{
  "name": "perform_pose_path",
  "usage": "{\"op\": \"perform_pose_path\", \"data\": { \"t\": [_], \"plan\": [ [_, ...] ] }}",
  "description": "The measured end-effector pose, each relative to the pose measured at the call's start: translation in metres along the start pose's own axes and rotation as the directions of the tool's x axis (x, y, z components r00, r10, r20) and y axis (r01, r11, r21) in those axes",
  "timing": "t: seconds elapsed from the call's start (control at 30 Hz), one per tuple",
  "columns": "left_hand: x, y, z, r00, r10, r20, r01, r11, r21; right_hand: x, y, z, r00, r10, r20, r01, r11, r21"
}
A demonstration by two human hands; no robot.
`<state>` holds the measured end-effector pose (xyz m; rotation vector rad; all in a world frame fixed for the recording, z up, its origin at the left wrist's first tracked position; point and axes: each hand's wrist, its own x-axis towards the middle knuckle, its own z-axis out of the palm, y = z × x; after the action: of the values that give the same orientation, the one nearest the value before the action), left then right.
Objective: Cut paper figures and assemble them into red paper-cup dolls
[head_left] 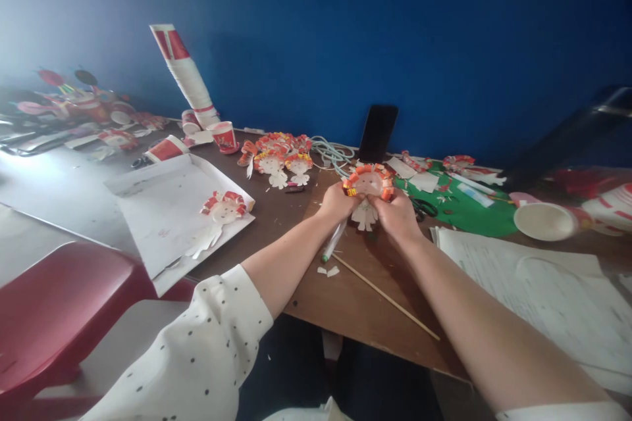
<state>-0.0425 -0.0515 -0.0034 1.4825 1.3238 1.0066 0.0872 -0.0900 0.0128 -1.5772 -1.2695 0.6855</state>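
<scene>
Between both hands is a paper-cup lion figure (368, 183), a white round face ringed by curled orange and red strips, with a white cut-out body hanging below. My left hand (340, 202) grips its left edge, thumb on the lower front. On the other side my right hand (396, 214) pinches the right edge, thumb close to the left one. Under my left hand lies a white marker (334, 241) with a green end. Paper scraps (328, 271) and a thin wooden stick (388, 297) are on the brown table (340, 306) below.
Several similar lion figures (284, 154) sit at the back. A phone (378, 133) leans on the blue wall. Black scissors (424, 209) and green paper (486, 216) lie right, near papers (533, 289) and a cup (546, 221). Left are a white sheet (158, 210), stacked cups (187, 82) and a red chair (74, 302).
</scene>
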Motion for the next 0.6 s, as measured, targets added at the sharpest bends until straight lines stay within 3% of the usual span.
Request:
{"op": "perform_pose_path", "data": {
  "t": [0.37, 0.6],
  "plan": [
    [-0.0017, 0.0079, -0.0036, 0.999, -0.021, -0.049, 0.027, 0.991, 0.129, -0.0003, 0.0051, 0.0044, 0.999, -0.014, 0.043, 0.010, 0.997, 0.079],
    [-0.0074, 0.0092, -0.0016, 0.999, 0.009, -0.054, -0.003, 0.993, 0.114, -0.0008, -0.0039, 0.0016, 0.999, 0.035, 0.003, -0.034, 0.997, -0.068]
  ]
}}
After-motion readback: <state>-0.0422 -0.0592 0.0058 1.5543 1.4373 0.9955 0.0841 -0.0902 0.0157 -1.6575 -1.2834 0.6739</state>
